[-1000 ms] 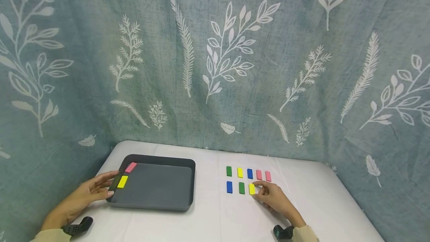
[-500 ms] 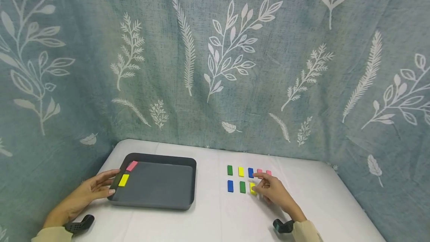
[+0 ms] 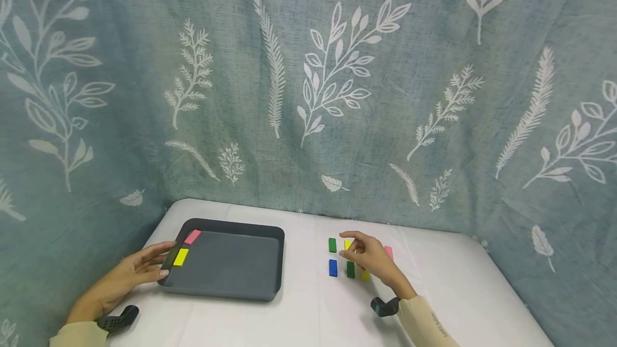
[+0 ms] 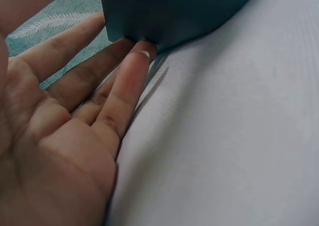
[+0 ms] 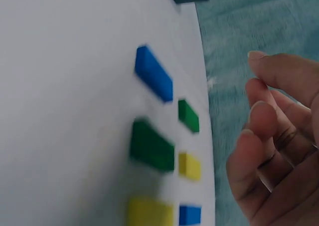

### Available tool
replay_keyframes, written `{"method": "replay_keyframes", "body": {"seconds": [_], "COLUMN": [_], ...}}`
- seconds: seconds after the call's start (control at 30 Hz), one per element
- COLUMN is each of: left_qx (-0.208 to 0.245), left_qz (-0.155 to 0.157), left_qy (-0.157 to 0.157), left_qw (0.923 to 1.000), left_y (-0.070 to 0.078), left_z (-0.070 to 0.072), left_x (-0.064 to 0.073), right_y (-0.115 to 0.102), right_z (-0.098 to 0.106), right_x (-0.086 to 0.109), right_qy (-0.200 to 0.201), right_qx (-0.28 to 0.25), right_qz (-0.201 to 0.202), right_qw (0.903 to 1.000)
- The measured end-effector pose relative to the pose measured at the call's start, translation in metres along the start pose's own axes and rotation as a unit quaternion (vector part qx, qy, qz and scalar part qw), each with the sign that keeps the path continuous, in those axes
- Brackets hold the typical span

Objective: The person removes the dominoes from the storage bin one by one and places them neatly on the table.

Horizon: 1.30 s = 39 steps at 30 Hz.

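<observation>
My left hand (image 3: 127, 280) rests at the left side of a dark grey tray (image 3: 231, 264). Its fingers lie fairly straight, with fingertips at the tray's outer wall (image 4: 169, 16). Inside the tray, along that side, lie a pink block (image 3: 192, 236) and a yellow block (image 3: 180, 257). My right hand (image 3: 371, 256) hovers over two rows of small blocks, fingers loosely bent and nothing between thumb and fingers. Beneath and beside it show a green block (image 3: 332, 245), a blue block (image 3: 333, 268), another green block (image 5: 152, 146) and a yellow block (image 5: 149, 212). The hand hides part of the back row.
A white cloth covers the table (image 3: 299, 309). Farther right in the back row, a pink block (image 3: 389, 251) shows beyond the right hand. A patterned green curtain (image 3: 270, 175) stands behind the table and at both sides.
My right hand has lifted from the front-row yellow block and moved left over the rows, holding nothing. That block remains on the table. The left hand stays at the tray.
</observation>
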<state>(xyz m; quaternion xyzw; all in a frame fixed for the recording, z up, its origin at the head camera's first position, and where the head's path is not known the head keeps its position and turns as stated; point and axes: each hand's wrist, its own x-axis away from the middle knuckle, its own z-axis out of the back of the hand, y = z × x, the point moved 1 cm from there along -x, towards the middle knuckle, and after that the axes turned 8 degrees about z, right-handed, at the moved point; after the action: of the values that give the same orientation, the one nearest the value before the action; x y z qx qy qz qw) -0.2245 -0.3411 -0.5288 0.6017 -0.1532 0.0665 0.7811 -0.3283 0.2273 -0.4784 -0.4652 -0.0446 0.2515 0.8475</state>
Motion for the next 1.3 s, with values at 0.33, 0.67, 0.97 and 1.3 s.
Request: {"method": "replay_keyframes", "body": {"seconds": [0.33, 0.67, 0.97, 1.3], "left_qx": [0.001, -0.001, 0.005, 0.010], "left_qz": [-0.005, -0.012, -0.016, -0.007], "left_qy": [0.002, 0.000, -0.007, -0.003], "left_qw": [1.0000, 0.9999, 0.9998, 0.9999], "left_y": [0.001, 0.003, 0.002, 0.000], "left_z": [0.003, 0.002, 0.003, 0.002], "left_x": [-0.001, 0.000, 0.001, 0.002], "right_y": [-0.030, -0.044, -0.059, -0.077], "right_z": [-0.028, -0.054, -0.080, -0.114], "right_x": [-0.036, -0.062, -0.084, -0.101], "right_qy": [-0.029, -0.046, -0.061, -0.088], "right_qx": [-0.010, -0.016, -0.018, -0.040], "right_qz": [0.046, 0.056, 0.086, 0.103], "right_qw": [0.9985, 0.9972, 0.9943, 0.9900]}}
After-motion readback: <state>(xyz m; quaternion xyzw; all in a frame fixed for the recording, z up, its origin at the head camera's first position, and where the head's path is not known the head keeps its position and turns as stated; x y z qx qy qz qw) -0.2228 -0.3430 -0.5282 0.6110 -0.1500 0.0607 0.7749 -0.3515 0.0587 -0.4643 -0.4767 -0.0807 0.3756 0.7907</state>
